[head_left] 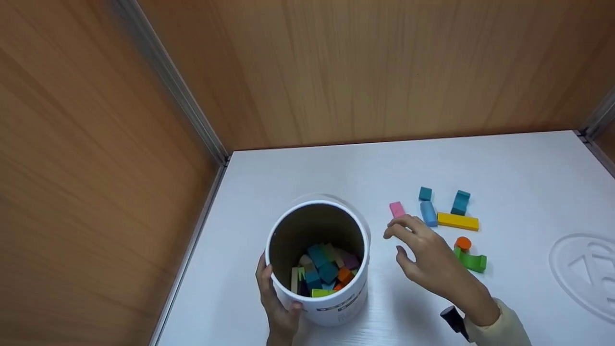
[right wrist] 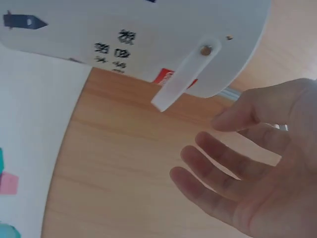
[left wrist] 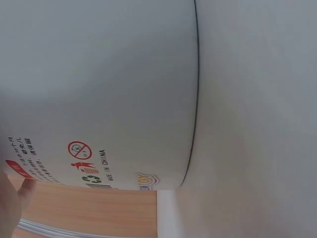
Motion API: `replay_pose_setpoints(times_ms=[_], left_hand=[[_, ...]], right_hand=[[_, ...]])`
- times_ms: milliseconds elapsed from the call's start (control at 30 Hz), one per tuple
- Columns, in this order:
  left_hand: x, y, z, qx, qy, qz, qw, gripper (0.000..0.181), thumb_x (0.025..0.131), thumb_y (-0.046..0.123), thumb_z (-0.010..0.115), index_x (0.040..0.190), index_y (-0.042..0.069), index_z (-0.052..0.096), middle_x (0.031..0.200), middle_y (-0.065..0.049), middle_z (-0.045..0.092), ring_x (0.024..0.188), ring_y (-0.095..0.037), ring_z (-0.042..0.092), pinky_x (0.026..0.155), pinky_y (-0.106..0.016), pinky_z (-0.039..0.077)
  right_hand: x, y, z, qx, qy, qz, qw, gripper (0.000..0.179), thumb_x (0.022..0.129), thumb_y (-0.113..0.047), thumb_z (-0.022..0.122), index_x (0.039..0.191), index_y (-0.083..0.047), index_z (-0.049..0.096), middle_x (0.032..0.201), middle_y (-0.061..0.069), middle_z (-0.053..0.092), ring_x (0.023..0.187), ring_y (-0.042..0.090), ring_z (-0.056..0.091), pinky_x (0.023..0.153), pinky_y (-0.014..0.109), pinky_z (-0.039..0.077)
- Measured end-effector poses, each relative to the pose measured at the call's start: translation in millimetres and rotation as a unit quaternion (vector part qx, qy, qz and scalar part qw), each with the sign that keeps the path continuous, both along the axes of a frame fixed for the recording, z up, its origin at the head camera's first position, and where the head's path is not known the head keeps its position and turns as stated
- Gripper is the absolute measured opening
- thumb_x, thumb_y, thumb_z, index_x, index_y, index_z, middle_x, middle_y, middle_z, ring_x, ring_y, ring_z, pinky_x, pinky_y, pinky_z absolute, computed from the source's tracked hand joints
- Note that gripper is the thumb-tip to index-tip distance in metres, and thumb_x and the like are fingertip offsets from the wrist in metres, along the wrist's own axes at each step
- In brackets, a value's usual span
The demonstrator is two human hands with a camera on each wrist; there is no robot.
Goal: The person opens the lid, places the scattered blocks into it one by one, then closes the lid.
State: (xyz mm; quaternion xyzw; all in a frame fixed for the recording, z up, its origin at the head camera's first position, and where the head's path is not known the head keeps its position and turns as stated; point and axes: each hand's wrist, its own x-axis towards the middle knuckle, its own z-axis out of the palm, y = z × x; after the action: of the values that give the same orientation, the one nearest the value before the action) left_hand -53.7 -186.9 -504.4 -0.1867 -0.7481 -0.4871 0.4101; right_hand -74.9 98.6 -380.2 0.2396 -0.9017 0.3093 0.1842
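A white round bucket (head_left: pixel 336 315) stands on the table, its mouth facing up toward the head camera. Colourful toy blocks (head_left: pixel 328 271) lie in its bottom. My left hand (head_left: pixel 279 307) holds the bucket's near left side, thumb in front and fingers along the wall; the left wrist view shows the printed bucket wall (left wrist: pixel 109 89) close up. Right of the bucket, my right hand (head_left: pixel 423 254) hovers with loosely bent fingers and nothing between them. Near its fingertips lies a pink block (head_left: pixel 397 209). In the right wrist view the empty hand (right wrist: pixel 247 183) is below the bucket's strap (right wrist: pixel 183 77).
Beyond the right hand lie a teal cube (head_left: pixel 425 193), a blue block (head_left: pixel 428 214), a teal block (head_left: pixel 460 203), a yellow bar (head_left: pixel 458 221), an orange round block (head_left: pixel 462 243) and a green arch (head_left: pixel 473 262). Wooden panels (head_left: pixel 384 72) rise behind and left. A round embossed mark (head_left: pixel 588 274) is at right.
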Motion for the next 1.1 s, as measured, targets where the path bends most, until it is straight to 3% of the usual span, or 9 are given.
replay_pose_setpoints(times_ms=[367, 633, 1100], left_hand=[[0.9, -0.5, 0.2, 0.002, -0.007, -0.010, 0.9999, 0.080, 0.090, 0.060, 0.048, 0.138, 0.001, 0.024, 0.147, -0.027, 0.023, 0.132, -0.037, 0.030, 0.110, -0.038, 0.029], [2.5, 0.4, 3.7, 0.000, -0.020, 0.008, 0.9998, 0.081, 0.089, 0.062, 0.047, 0.136, 0.000, 0.025, 0.147, -0.025, 0.024, 0.132, -0.033, 0.031, 0.110, -0.032, 0.025], [2.7, -0.9, 3.3, 0.004, -0.031, -0.011, 0.9994, 0.081, 0.089, 0.059, 0.051, 0.137, 0.001, 0.023, 0.148, -0.025, 0.022, 0.130, -0.036, 0.031, 0.108, -0.038, 0.031]], right_hand=[[-17.8, 12, -25.2, 0.025, -0.058, -0.065, 0.9959, 0.035, 0.072, 0.003, 0.076, 0.100, -0.014, 0.064, 0.107, 0.008, 0.059, 0.091, 0.024, 0.060, 0.072, 0.038, 0.057], [-30.1, 18, -46.1, 0.026, -0.091, -0.080, 0.9923, 0.034, 0.074, 0.001, 0.076, 0.103, -0.011, 0.064, 0.113, 0.013, 0.058, 0.097, 0.030, 0.060, 0.074, 0.042, 0.057], [-48.9, 27, -63.8, 0.041, -0.162, -0.109, 0.9798, 0.036, 0.077, -0.001, 0.075, 0.109, -0.009, 0.063, 0.115, 0.017, 0.056, 0.097, 0.034, 0.058, 0.069, 0.042, 0.057]])
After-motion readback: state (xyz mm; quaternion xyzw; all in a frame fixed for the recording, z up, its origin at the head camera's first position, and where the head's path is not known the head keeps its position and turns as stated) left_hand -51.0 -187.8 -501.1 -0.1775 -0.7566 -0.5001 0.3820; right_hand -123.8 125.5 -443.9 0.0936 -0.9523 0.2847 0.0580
